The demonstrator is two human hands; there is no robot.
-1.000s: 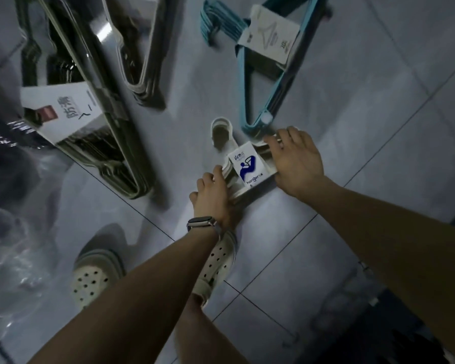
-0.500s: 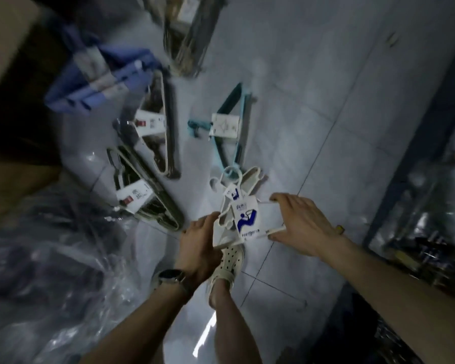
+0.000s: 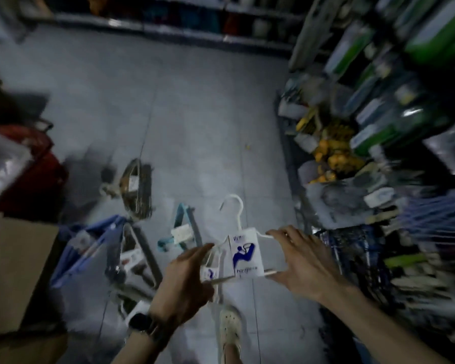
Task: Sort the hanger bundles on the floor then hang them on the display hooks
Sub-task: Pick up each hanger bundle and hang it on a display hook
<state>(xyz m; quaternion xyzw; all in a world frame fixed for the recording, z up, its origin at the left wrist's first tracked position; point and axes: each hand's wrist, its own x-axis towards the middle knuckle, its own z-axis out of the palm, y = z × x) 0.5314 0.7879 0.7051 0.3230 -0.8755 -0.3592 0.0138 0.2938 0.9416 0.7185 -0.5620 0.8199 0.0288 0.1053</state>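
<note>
Both hands hold up a white hanger bundle with a white and blue label, its hook pointing up and away from me. My left hand grips its left end; my right hand pinches its right end between fingers and thumb. A second small white bundle seems to hang behind the first at the left hand. On the floor lie a teal hanger bundle, a grey bundle, a dark labelled bundle and a blue bundle. The view is blurred.
Store shelving packed with goods rises along the right side. A cardboard box sits at the lower left, a red object beyond it. More shelves run across the far end of the tiled aisle. My sandalled foot is below the bundle.
The white bundle has been lifted from the floor to waist height in both hands. The view has swung up from the floor to the aisle and shelves.
</note>
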